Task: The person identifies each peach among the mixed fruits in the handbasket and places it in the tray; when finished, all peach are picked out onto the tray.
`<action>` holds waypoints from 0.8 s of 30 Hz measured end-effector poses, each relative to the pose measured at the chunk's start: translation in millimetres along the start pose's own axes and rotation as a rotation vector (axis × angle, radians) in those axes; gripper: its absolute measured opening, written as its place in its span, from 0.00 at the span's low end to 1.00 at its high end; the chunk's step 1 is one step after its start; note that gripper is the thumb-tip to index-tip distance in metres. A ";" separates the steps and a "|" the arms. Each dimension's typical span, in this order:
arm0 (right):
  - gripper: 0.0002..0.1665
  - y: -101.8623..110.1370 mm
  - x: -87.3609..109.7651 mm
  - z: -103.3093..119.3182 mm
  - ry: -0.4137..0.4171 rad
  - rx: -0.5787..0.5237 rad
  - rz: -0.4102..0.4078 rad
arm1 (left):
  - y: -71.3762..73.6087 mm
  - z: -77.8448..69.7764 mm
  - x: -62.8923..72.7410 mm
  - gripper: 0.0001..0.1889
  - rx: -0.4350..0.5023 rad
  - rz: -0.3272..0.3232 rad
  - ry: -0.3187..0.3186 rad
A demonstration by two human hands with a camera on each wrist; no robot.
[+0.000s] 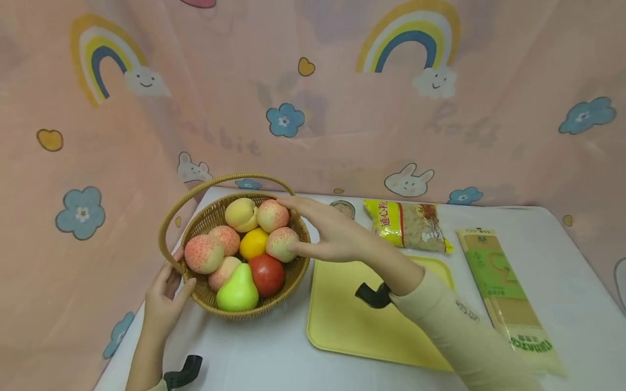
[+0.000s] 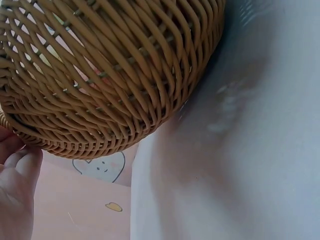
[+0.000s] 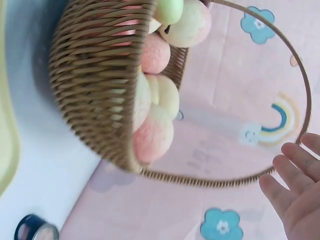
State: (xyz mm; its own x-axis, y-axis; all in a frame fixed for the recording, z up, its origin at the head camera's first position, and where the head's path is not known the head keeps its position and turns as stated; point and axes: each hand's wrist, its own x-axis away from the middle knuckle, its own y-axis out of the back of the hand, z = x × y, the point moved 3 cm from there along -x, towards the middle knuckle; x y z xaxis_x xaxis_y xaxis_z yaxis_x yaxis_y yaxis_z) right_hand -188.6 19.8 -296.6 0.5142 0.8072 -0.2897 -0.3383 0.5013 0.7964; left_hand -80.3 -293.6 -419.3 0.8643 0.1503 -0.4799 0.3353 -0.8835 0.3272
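A wicker basket with a tall arched handle stands on the left of the table. It holds several peaches, a green pear, a red apple-like fruit and a yellow fruit. My left hand grips the basket's left rim by the handle's base; its fingertips are partly hidden. Over the basket's right side reaches my right hand, its fingers extended and holding nothing. In the right wrist view, the right hand shows spread fingers beside the handle.
A yellow tray lies right of the basket, under the right forearm. Behind it are a bag of pasta and a small round container. A long noodle packet lies at the right. A patterned cloth hangs behind the table.
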 end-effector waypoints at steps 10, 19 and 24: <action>0.43 -32.6 -82.0 13.8 0.042 -0.038 0.137 | 1.4 1.9 -1.9 0.34 -0.007 0.020 -0.039; 0.44 -65.5 -126.1 14.7 -0.030 -0.074 0.294 | -0.3 3.5 -7.3 0.33 0.033 0.026 -0.096; 0.45 -92.5 -138.7 13.1 -0.065 -0.075 0.391 | 1.1 3.2 -1.7 0.34 -0.004 0.013 -0.068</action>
State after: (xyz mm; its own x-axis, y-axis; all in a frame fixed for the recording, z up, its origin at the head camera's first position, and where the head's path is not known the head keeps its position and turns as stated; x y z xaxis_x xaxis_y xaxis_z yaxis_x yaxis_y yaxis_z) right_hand -218.3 -142.6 -323.1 0.3834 0.9214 0.0640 -0.5737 0.1832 0.7983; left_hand -82.5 -296.2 -420.7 0.8412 0.1084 -0.5298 0.3262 -0.8831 0.3372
